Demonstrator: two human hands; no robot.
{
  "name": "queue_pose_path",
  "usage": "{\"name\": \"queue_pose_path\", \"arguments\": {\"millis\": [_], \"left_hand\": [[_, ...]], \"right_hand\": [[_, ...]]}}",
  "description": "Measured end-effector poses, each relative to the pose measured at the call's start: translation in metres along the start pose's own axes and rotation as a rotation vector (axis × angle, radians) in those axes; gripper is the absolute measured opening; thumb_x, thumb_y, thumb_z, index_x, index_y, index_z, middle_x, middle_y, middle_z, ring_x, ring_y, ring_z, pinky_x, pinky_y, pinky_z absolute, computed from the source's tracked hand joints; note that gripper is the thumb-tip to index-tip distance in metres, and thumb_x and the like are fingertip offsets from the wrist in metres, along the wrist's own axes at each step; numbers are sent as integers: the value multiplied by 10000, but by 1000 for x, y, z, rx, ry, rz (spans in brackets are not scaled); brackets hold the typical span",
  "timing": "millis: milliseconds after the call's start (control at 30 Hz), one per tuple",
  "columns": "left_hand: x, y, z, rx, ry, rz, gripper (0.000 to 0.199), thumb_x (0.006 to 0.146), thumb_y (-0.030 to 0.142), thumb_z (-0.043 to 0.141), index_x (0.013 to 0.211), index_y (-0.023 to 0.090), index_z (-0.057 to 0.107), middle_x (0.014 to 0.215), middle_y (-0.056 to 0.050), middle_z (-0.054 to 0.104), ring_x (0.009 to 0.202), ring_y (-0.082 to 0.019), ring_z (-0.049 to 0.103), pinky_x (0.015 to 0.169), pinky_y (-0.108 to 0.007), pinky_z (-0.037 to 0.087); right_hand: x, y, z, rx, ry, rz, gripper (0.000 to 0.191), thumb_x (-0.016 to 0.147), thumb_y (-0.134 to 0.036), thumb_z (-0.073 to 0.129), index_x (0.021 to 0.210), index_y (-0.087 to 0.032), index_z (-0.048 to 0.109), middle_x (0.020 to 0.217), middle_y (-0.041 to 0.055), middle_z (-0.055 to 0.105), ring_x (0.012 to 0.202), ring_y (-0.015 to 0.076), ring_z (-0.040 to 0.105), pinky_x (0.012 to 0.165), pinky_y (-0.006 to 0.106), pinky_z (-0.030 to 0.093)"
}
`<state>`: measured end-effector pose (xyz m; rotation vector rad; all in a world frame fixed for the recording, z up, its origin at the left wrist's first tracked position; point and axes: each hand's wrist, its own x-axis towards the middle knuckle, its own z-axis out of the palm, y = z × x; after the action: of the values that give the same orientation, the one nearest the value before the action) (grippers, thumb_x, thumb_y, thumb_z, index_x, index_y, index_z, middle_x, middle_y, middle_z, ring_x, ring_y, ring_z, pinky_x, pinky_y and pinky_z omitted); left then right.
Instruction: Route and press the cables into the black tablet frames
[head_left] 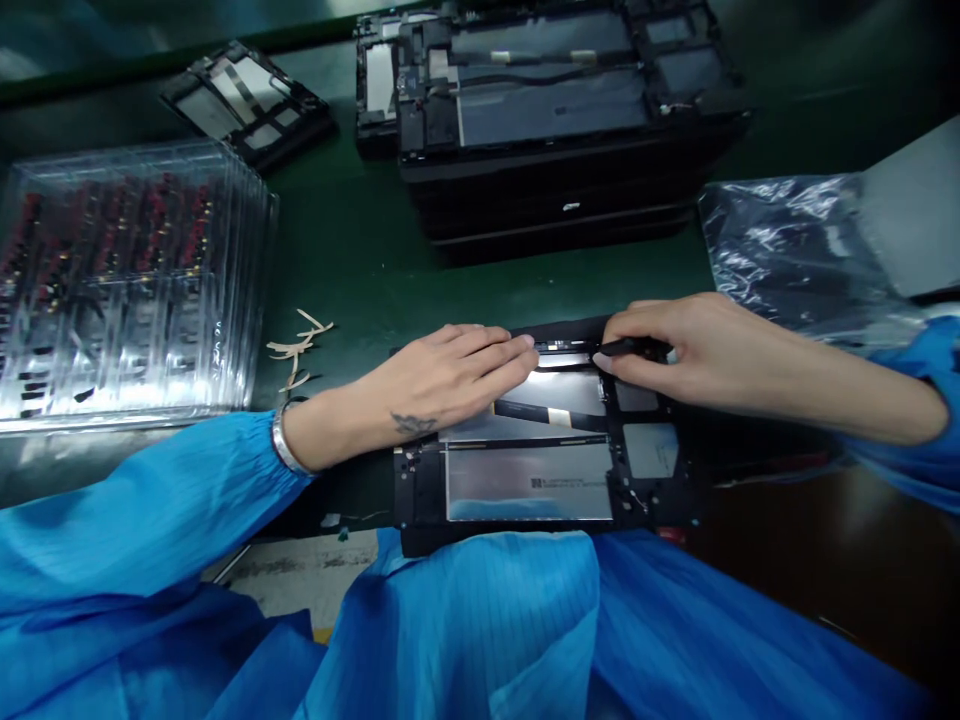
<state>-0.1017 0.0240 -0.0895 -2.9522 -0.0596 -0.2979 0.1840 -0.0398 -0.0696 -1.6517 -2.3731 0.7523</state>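
Blue cloth smock (480, 630) borders the black, silver-panelled rectangular device (529, 480) on the dark-green desk (345, 240); left hand (461, 375), fingers flat, unclenched, probably steadies the device; right hand (667, 345), fingers clamped on a slim black tool (641, 348).

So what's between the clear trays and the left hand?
Thin tan strips, on the green tabletop between the clear trays and left hand, in the head view.

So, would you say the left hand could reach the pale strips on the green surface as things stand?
Probably yes: the left hand rests on the black-framed device, and no object appears to stand between that hand and the pale strips.
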Motion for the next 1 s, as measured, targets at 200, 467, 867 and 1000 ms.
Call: {"name": "queue_pose_path", "arguments": {"millis": [200,467,867,1000], "left_hand": [[-3,-2,1,-1,12,13,386,1074,112,394,1408,58,579,1454,-170,609,1281,-301,643,1011,-431,586],[-2,0,0,54,21,43,378,1073,121,408,1392,44,594,1438,-183,619,1273,-303,650,1018,-430,584],[11,4,-5,124,9,44,360,1065,106,395,1355,58,601,1321,-195,672,1179,-290,663,899,-382,561],[22,10,-7,165,-55,6,363,1070,128,390,1378,105,580,1211,-167,680,1116,-280,648,816,-366,507]], "right_hand": [[-1,-4,3,-138,-29,52,259,908,-361,482,805,-197,654,770,55,634,654,191,567,604,300,325],[-2,-8,6,-198,-43,78,242,908,-330,473,819,-194,653,816,64,627,700,201,564,621,301,328],[-3,-7,8,-242,11,36,194,909,-288,508,806,-188,637,796,60,616,672,189,558,585,297,303],[0,-9,11,-264,6,47,178,899,-275,512,778,-188,610,791,52,605,639,174,534,572,294,291]]}}
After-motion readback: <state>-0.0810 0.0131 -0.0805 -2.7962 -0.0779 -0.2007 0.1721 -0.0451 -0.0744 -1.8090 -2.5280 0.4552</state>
